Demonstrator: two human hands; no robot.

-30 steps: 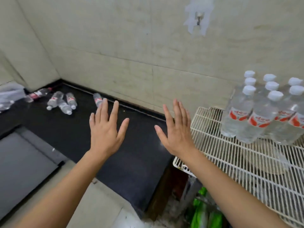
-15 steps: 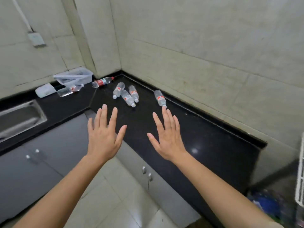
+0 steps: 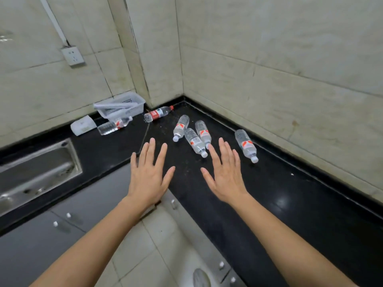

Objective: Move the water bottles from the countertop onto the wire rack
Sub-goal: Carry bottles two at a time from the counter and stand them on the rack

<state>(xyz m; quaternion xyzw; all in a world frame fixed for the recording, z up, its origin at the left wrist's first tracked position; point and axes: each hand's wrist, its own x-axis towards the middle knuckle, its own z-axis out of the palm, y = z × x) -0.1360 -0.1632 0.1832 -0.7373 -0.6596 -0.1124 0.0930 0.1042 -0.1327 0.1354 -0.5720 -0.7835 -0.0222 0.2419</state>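
Several clear water bottles with red-and-white labels lie on their sides on the black countertop (image 3: 290, 195) near the corner. Three lie close together: one (image 3: 181, 128), one (image 3: 194, 142) and one (image 3: 203, 131). A fourth bottle (image 3: 246, 145) lies alone to the right by the wall. Another bottle (image 3: 113, 126) rests further left beside a basket, and a red-labelled bottle (image 3: 158, 113) lies in the corner. My left hand (image 3: 148, 177) and my right hand (image 3: 224, 175) hover flat with fingers spread, just short of the cluster, holding nothing. The wire rack is out of view.
A white plastic basket (image 3: 121, 106) and a white packet (image 3: 83, 126) sit at the back left. A steel sink (image 3: 37, 168) is set into the counter on the left. Grey cabinet doors (image 3: 68, 220) run below, over a tiled floor (image 3: 149, 255). A wall socket (image 3: 72, 56) is above.
The view has swung left from the wire rack with its upright bottles to the counter corner. Both open hands have come closer to the lying bottles.
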